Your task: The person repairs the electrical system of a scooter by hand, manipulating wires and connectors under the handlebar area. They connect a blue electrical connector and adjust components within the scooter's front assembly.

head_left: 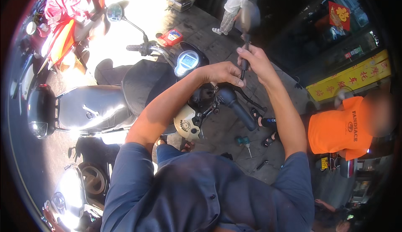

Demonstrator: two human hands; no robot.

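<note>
My right hand (255, 62) is closed round the dark stem of a rear-view mirror (246, 33), whose upper part is blurred. My left hand (224, 72) has its fingers and thumb pinched at the stem's lower end, just above the handlebar. Below both hands is a scooter with a lit round dashboard (186, 63), a black right handgrip (244, 115) and a brake lever (253, 102). The stem's foot is partly hidden by my left fingers. On the far side, the other mirror (115, 12) stands on its own stem.
A wrench (91, 110) lies on the scooter seat (100, 117). On the ground are a green power drill (243, 141), a small dark tool (262, 165) and a red bottle (170, 37). A person in an orange shirt (341, 127) is close on the right; others stand farther off.
</note>
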